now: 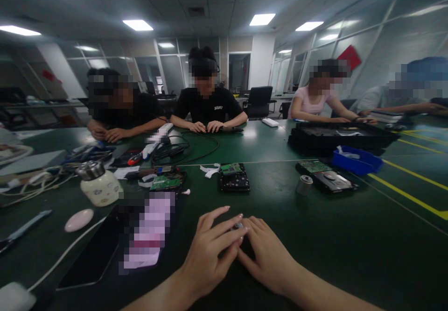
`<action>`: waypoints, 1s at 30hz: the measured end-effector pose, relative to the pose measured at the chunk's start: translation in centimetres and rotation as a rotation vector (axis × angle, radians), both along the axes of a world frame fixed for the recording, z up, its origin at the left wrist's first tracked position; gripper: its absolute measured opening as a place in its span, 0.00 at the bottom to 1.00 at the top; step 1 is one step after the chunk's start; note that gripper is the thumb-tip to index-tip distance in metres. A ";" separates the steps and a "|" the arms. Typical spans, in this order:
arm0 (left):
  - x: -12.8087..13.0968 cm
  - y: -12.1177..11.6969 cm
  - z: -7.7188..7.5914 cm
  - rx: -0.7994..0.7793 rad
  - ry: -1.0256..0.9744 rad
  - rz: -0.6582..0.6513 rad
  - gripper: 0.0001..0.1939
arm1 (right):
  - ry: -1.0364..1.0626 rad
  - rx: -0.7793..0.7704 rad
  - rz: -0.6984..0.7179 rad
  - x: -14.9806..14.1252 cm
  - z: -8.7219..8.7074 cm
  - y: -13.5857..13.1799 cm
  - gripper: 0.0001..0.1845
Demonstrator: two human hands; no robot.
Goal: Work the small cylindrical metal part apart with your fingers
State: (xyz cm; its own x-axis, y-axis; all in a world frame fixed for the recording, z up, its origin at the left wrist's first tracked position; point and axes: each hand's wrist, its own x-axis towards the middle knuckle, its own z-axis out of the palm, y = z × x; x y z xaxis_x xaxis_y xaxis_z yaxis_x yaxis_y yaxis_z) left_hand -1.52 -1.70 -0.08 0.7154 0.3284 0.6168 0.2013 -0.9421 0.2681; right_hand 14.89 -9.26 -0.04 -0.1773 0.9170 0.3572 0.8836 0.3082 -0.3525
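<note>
Green worktop [273, 199] in an office lit by ceiling panels [262, 19]. Small greyish part [239, 226] between the two hands, ahead of the left hand's palm, at its fingertips and just beside the right hand's; neither hand is clearly nearer, and its long axis is unreadable. Left hand [214, 245]: fingers spread; right hand [268, 255]: fingers bent, palm down. Whether either grasps the part cannot be told.

interior illumination is moderate, supplied by bright rectangular ceiling panels [262, 19]. glare is reflected on the far edge of the green tabletop [266, 217]; its near edge is rendered darker. stretching and softness are observed toward the frame sides. faces are pixelated.
</note>
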 end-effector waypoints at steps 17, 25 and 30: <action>0.2 0.9 -0.8 -0.044 0.099 0.534 0.19 | 0.003 -0.068 -0.026 0.0 0.6 -0.2 0.17; 0.6 1.3 -1.6 -0.053 0.201 0.522 0.18 | 0.001 -0.071 -0.038 -0.1 0.6 -0.1 0.17; 0.3 1.0 -0.8 -0.056 0.103 0.477 0.18 | 0.014 -0.086 -0.039 -0.1 0.7 -0.1 0.18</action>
